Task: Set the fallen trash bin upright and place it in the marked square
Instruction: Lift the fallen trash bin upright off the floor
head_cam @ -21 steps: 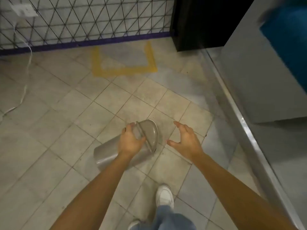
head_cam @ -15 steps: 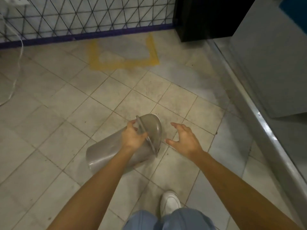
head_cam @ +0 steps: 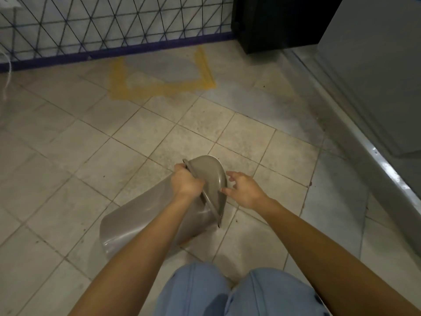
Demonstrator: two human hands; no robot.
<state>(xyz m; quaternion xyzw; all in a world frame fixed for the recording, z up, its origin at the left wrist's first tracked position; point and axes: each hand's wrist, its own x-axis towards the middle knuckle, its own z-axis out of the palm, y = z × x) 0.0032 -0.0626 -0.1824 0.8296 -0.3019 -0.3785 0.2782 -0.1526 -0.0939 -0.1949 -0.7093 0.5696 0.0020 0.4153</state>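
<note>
A grey plastic trash bin (head_cam: 145, 215) with a domed lid lies on its side on the tiled floor, lid end pointing away from me, base toward my knees. My left hand (head_cam: 185, 182) grips the rim where the lid meets the body. My right hand (head_cam: 245, 190) hovers open right beside the lid, fingertips almost touching it. The marked square (head_cam: 161, 74), outlined in worn yellow paint, lies on the floor farther ahead against the fence.
A wire mesh fence (head_cam: 109, 26) with a purple base runs along the back. A black cabinet (head_cam: 273, 21) stands at the back right, and a grey unit with a metal ledge (head_cam: 369, 153) borders the right side. A white cable (head_cam: 6, 71) hangs at the far left.
The view has dropped closer to the floor. My left hand has tightened on the bin's rim, and my right hand has moved in toward the lid.
</note>
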